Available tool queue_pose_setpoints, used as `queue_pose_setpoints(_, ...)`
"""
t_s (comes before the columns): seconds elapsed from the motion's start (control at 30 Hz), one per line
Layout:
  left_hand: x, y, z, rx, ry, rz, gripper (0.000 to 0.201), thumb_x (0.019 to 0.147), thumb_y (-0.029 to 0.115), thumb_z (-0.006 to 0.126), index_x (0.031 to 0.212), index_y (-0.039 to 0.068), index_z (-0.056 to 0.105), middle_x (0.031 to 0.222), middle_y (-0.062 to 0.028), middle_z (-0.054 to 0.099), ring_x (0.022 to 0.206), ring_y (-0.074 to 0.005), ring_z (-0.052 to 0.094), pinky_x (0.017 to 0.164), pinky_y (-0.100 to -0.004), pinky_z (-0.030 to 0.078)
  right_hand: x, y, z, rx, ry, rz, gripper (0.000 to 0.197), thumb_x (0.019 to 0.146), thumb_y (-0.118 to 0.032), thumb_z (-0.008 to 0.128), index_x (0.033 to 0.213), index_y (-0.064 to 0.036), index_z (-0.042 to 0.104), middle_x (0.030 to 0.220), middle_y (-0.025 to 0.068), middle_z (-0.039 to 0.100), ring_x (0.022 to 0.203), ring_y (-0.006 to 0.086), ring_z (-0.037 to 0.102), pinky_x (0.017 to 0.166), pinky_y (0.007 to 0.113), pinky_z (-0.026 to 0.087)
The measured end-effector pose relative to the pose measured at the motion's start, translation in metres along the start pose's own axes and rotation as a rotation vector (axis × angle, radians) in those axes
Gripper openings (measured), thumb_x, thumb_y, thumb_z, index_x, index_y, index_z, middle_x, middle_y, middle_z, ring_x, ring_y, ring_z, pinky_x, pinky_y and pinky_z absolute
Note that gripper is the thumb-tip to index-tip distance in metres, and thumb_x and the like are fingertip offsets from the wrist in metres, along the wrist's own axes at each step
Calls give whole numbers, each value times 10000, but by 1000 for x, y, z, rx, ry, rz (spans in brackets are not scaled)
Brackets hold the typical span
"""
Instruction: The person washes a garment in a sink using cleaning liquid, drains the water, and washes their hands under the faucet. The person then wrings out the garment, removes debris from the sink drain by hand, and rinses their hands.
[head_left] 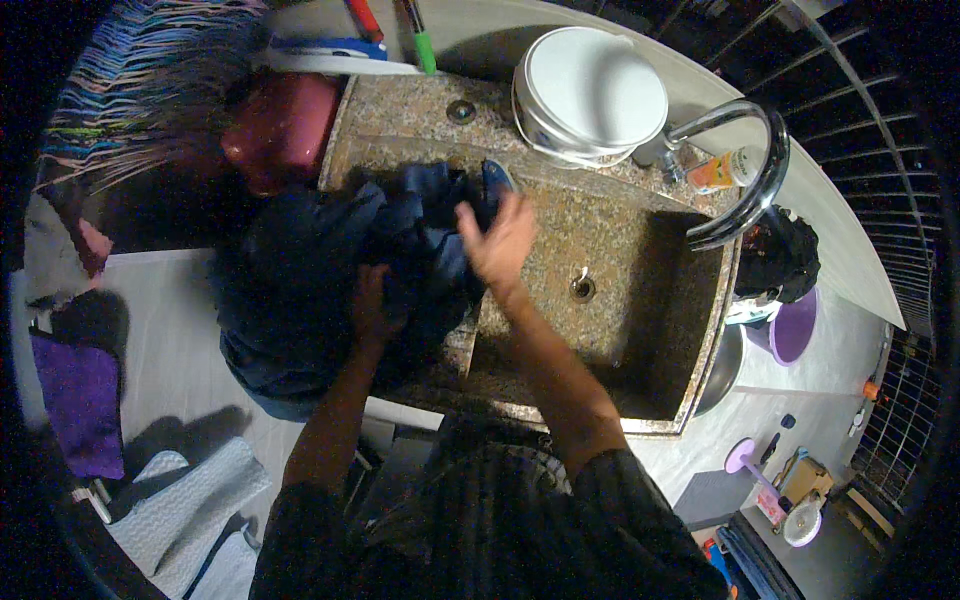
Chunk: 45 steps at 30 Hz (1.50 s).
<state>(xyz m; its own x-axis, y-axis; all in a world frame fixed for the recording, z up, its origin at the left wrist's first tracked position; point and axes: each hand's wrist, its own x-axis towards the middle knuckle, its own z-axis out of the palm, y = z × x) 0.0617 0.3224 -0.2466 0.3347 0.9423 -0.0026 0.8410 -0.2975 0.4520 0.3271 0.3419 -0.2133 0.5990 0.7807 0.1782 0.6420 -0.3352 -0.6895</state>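
A large bunched heap of dark blue cloth (300,270) lies over the left part of the speckled stone sink (640,205) and hangs past its left edge. My left hand (378,308) is sunk into the folds and closed on the cloth, its fingers partly hidden. At the heap's right side is my right hand (503,240), with fingers spread and thumb apart. It holds nothing; whether it touches the fabric I cannot tell. A lighter blue piece (497,178) shows just beyond its fingertips. The drain (582,289) lies to the right of this hand.
A white lidded bucket (592,90) stands on the sink's back ledge, beside the curved chrome faucet (770,165) and an orange-and-white container (722,170). A dark pink container (285,130) and blue-handled brush (330,48) are at the back left. A purple bucket (793,328) stands right.
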Motion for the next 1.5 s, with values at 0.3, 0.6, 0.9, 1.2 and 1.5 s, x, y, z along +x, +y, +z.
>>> queue_pose_setpoints(0.3, 2, -1, 16, 36, -98, 10, 890, 586, 370, 835, 1375, 122, 504, 1382, -200, 531, 1272, -438, 507, 997, -503, 484, 6, 41, 44, 701, -355, 399, 270, 894, -228, 777, 1050, -50, 646, 984, 76, 697, 858, 183, 664, 788, 333, 533)
queue_pose_setpoints(0.6, 8, 1, 13, 43, -38, 63, 827, 646, 359, 813, 1366, 99, 499, 1371, -213, 531, 1254, -442, 512, 990, -497, 487, -100, -71, -28, 295, -324, -327, 716, 901, -360, 687, 1490, -55, 418, 1136, 176, 603, 1100, 325, 565, 1007, 479, 433)
queue_pose_setpoints(0.9, 18, 14, 8, 138, -16, 32, 766, 706, 347, 792, 1358, 76, 494, 1359, -226, 532, 1237, -445, 517, 983, -491, 489, -69, -52, 29, 294, -336, -148, 257, 883, -307, 662, 1042, -109, 621, 878, 157, 671, 819, 377, 655, 731, 497, 516)
queue_pose_setpoints(1.2, 32, 126, -66, -387, 35, 153, 678, 794, 275, 747, 1391, 57, 513, 1396, -208, 521, 1263, -410, 519, 1079, -492, 404, -38, -15, 35, 386, -274, 175, 268, 933, -346, 642, 1037, -102, 603, 853, 207, 690, 804, 428, 673, 659, 508, 516)
queue_pose_setpoints(1.5, 50, 102, -24, 102, 36, 477, 403, 900, 293, 618, 1281, 167, 657, 1410, -82, 556, 1437, -416, 334, 1134, -554, 307, -112, -7, -8, 505, -336, -351, 328, 834, -165, 639, 1096, 4, 539, 1129, 249, 569, 1081, 448, 534, 915, 519, 436)
